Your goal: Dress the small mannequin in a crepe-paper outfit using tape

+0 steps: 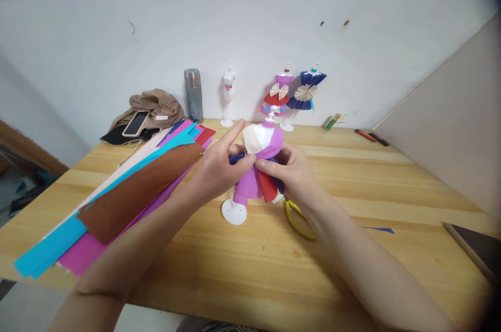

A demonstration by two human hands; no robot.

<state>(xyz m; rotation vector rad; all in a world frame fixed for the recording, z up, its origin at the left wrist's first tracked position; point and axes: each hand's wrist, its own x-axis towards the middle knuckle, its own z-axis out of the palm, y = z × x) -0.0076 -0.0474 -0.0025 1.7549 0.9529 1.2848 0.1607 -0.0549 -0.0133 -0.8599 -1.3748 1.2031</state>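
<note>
A small white doll mannequin (265, 137) tilts to the right above the table, its round base (234, 213) at the lower left. It wears a dress (249, 181) of purple, red, dark blue and cream pieces that look like crepe paper. My left hand (219, 167) grips the waist from the left, thumb pressed on the front and index finger pointing up. From the right, my right hand (295, 171) closes on the waist, its thumb near the left thumb. Its other fingers are hidden behind the dress. Yellow-handled scissors (294, 217) lie under my right wrist.
Coloured sheets (144, 191) lie at the left, near a phone (136, 123), brown cloth (156, 105) and a flask (193, 97). A bare mannequin (228, 92) and two dressed ones stand by the wall. A glue stick (332, 122), blue scrap (379, 229) and dark flat object (475, 248) are on the right.
</note>
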